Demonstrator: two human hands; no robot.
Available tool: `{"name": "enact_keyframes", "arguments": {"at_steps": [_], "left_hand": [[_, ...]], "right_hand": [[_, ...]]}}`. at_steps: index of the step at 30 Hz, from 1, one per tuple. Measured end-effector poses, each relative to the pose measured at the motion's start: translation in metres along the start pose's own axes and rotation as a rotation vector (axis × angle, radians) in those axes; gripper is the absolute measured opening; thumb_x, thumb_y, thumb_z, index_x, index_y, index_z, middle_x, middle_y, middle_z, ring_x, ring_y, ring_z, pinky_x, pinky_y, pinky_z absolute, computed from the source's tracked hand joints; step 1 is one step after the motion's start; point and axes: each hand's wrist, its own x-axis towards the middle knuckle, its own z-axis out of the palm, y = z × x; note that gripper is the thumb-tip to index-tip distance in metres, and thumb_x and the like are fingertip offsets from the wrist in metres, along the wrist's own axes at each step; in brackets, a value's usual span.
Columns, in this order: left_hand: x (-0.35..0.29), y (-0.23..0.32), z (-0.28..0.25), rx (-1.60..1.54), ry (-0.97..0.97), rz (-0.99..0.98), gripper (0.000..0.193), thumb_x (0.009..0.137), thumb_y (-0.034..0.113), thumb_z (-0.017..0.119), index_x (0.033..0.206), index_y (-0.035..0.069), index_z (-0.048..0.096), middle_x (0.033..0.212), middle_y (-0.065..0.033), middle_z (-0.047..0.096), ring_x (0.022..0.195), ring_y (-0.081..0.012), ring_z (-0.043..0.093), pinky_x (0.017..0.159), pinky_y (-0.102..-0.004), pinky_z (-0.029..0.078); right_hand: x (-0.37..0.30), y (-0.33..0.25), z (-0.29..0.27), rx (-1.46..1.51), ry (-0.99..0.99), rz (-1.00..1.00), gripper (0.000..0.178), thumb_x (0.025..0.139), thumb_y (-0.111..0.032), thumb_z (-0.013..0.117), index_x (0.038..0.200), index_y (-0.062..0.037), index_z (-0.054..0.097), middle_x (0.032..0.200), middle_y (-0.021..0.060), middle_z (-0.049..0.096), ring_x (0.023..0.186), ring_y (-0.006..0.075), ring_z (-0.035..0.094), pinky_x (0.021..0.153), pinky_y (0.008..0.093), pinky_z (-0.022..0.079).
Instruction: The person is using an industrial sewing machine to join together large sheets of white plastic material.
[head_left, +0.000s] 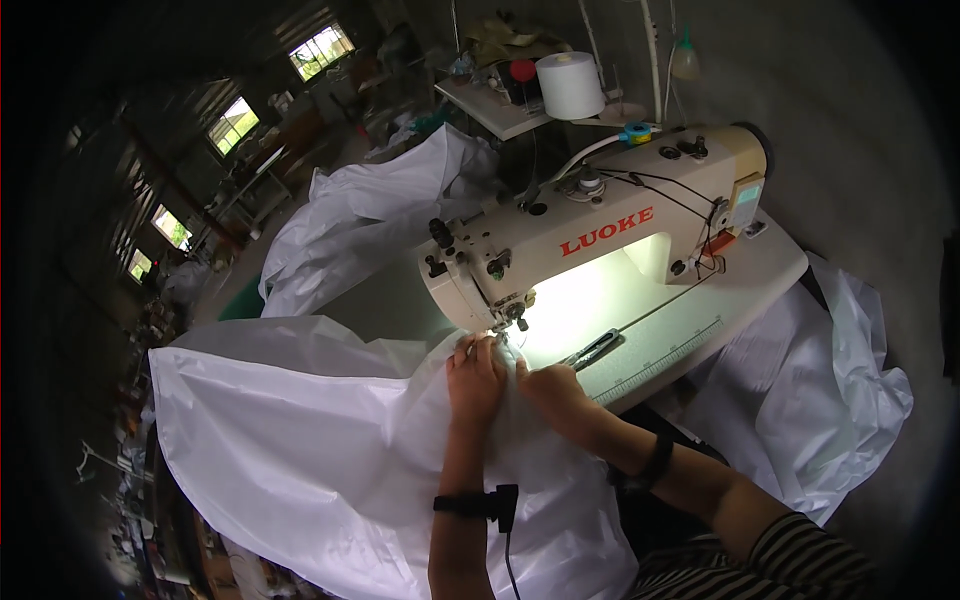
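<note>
A white sewing machine stands in front of me, its lamp lighting the bed under the arm. White sheet-like fabric runs up to the needle area and drapes over my lap. My left hand lies on the fabric just left of the presser foot, fingers stretched forward and pressing down. Close on the right, my right hand has its fingers curled at the fabric edge, thumb pointing toward the needle. What its fingers grip is partly hidden. Small thread snips rest on the bed beside my right hand.
A white thread cone stands on a shelf behind the machine. More white fabric is heaped beyond the machine's left end and hangs at the right. A ruler scale runs along the table's front edge. A cable hangs from my left wrist strap.
</note>
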Motion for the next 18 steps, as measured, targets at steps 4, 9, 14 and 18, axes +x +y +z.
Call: {"name": "enact_keyframes", "arguments": {"at_steps": [4, 9, 14, 18], "left_hand": [[0.020, -0.030, 0.004, -0.100, -0.159, -0.005, 0.029, 0.088, 0.019, 0.055, 0.115, 0.009, 0.060, 0.122, -0.0109, 0.065, 0.123, -0.0304, 0.053, 0.101, -0.0454, 0.041], [0.026, -0.007, -0.034, -0.069, -0.228, 0.027, 0.026, 0.090, 0.012, 0.053, 0.114, 0.007, 0.062, 0.124, -0.0150, 0.061, 0.122, -0.0336, 0.053, 0.102, -0.0461, 0.042], [-0.102, 0.068, -0.117, -0.556, -0.329, -0.363, 0.022, 0.084, 0.000, 0.062, 0.106, 0.006, 0.064, 0.108, -0.0130, 0.067, 0.102, -0.0301, 0.064, 0.088, -0.0427, 0.051], [-0.187, 0.073, -0.148, -0.229, -0.458, -0.280, 0.014, 0.084, 0.011, 0.071, 0.097, 0.007, 0.069, 0.107, -0.0100, 0.069, 0.100, -0.0311, 0.065, 0.088, -0.0421, 0.051]], "right_hand": [[0.016, -0.007, 0.007, -0.084, -0.053, 0.020, 0.047, 0.090, -0.013, 0.054, 0.137, -0.0083, 0.055, 0.057, -0.0054, 0.061, 0.046, 0.0114, 0.060, 0.039, 0.0281, 0.044], [-0.011, 0.017, -0.023, 0.419, 0.171, 0.020, 0.026, 0.091, -0.016, 0.056, 0.113, -0.0033, 0.064, 0.082, 0.0088, 0.069, 0.062, 0.0234, 0.068, 0.054, 0.0383, 0.054], [-0.138, 0.068, -0.060, 1.018, -0.293, 0.127, 0.037, 0.093, -0.041, 0.062, 0.098, -0.0057, 0.068, 0.098, 0.0149, 0.067, 0.088, 0.0325, 0.066, 0.076, 0.0409, 0.053], [-0.198, 0.037, -0.049, 1.276, -0.930, -0.143, 0.051, 0.096, -0.051, 0.054, 0.111, -0.0041, 0.065, 0.102, 0.0172, 0.065, 0.094, 0.0333, 0.064, 0.086, 0.0390, 0.050]]}}
